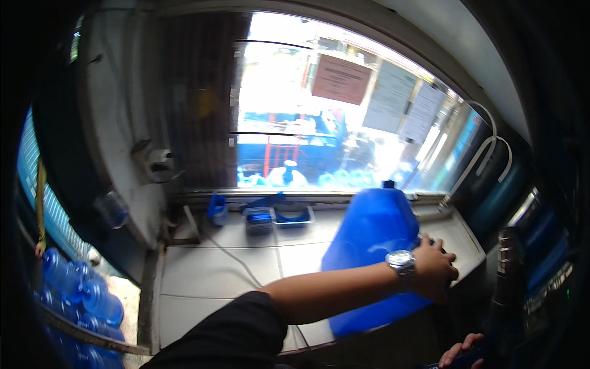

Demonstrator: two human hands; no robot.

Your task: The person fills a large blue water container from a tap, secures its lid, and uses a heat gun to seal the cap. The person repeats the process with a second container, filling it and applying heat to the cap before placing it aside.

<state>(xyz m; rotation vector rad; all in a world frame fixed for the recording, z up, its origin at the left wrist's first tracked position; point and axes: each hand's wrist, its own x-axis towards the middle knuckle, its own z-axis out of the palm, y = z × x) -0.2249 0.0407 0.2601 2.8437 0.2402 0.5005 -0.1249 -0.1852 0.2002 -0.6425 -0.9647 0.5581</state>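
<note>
A large blue plastic water container (375, 226) with a dark cap on top stands on the white tiled counter (207, 272). My left arm, with a metal-banded wristwatch, reaches across the front of it. At its right side is my left hand (433, 267), fingers spread over a dark part that is mostly hidden. Whether the fingers grip that part cannot be made out. Only some fingers of my right hand (463, 353) show at the bottom right edge, bent near something dark blue. What that hand holds is hidden in shadow.
Small plastic trays (292, 217) and a blue holder (217, 210) line the window side. A cable (235, 258) crosses the tiles. White curved pipes (484, 152) and dark cylinders rise at right. Several blue water bottles (99, 295) are stacked at lower left.
</note>
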